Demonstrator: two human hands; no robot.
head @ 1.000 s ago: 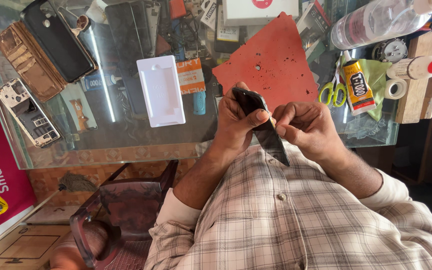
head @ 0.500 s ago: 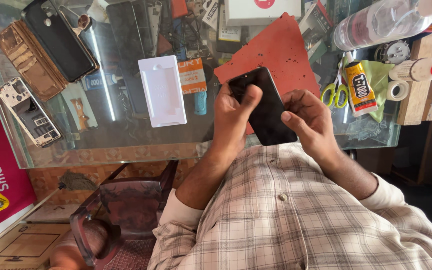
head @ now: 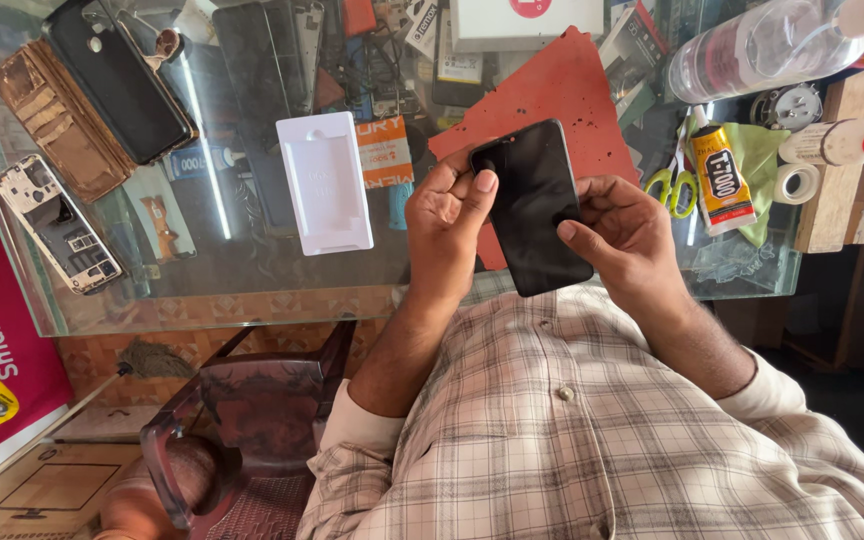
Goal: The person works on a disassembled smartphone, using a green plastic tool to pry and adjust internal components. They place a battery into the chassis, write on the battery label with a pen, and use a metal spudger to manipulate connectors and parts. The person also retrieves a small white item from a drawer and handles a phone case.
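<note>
My left hand (head: 447, 215), fingers curled and thumb raised, grips one long edge of the flat black rectangular phone (head: 532, 205); my right hand (head: 627, 235) clasps the opposite edge, fingertips on its face. Both forearms, in rolled checked sleeves, converge from my chest.
</note>
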